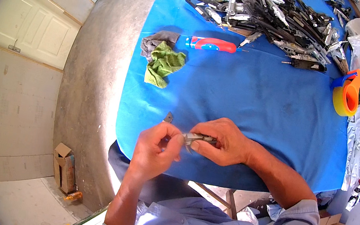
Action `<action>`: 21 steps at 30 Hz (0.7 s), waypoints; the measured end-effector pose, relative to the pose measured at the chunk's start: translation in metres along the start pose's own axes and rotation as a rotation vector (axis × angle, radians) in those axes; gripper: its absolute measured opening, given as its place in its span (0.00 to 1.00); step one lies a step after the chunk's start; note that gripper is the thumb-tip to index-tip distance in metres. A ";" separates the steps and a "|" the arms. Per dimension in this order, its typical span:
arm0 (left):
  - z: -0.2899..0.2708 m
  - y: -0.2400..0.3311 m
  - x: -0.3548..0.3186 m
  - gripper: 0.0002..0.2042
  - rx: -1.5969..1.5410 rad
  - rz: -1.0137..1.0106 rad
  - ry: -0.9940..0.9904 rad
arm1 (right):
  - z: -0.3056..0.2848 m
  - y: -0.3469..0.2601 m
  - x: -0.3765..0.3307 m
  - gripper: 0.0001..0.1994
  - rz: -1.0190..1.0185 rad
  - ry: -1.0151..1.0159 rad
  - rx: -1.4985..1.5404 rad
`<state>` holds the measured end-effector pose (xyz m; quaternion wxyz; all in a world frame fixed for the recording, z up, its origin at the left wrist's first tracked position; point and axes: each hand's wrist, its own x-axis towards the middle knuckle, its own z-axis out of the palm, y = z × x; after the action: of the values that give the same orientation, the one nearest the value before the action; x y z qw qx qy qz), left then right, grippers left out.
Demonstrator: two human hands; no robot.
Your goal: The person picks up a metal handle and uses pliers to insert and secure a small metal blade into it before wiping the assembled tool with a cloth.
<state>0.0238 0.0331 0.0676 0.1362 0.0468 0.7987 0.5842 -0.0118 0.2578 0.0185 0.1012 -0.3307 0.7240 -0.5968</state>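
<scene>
We've got a small metal folding tool [198, 139] pinched between both hands, right over the near edge of the blue-covered bench [258, 101]. Our left hand [155, 149] has its fingers [176, 144] curled tight on the left end, and our right hand [221, 142] is closed around the other end. A little dark metal piece [168, 117] sits just beside the left hand. Further back there's a green rag [163, 64], a red and blue handle [211, 45], a big pile of dark metal tools [272, 16] and an orange tape dispenser [347, 93].
</scene>
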 end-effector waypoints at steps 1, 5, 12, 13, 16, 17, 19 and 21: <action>0.000 -0.001 -0.001 0.05 -0.025 -0.015 -0.005 | -0.001 -0.002 0.001 0.09 0.022 -0.012 0.016; 0.001 -0.005 -0.003 0.05 -0.085 -0.019 -0.024 | -0.003 -0.005 -0.001 0.10 0.074 -0.039 0.080; -0.002 0.000 0.000 0.06 -0.191 -0.106 -0.091 | -0.006 -0.004 -0.002 0.11 0.067 -0.083 0.113; -0.002 0.001 0.001 0.06 -0.213 -0.117 -0.098 | -0.007 -0.004 -0.002 0.11 0.069 -0.086 0.121; -0.001 0.001 0.001 0.06 -0.253 -0.142 -0.093 | -0.006 -0.007 -0.002 0.11 0.076 -0.069 0.135; -0.001 0.001 0.001 0.06 -0.262 -0.149 -0.087 | -0.006 -0.008 -0.002 0.11 0.078 -0.059 0.137; -0.001 -0.001 0.001 0.05 -0.291 -0.175 -0.100 | -0.007 -0.009 -0.002 0.10 0.090 -0.082 0.162; -0.002 -0.005 0.002 0.05 -0.338 -0.204 -0.112 | -0.008 -0.009 -0.002 0.10 0.088 -0.096 0.187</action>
<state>0.0219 0.0297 0.0628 0.2447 -0.0258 0.6810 0.6897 -0.0114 0.2646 0.0288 0.1922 -0.3159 0.6734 -0.6401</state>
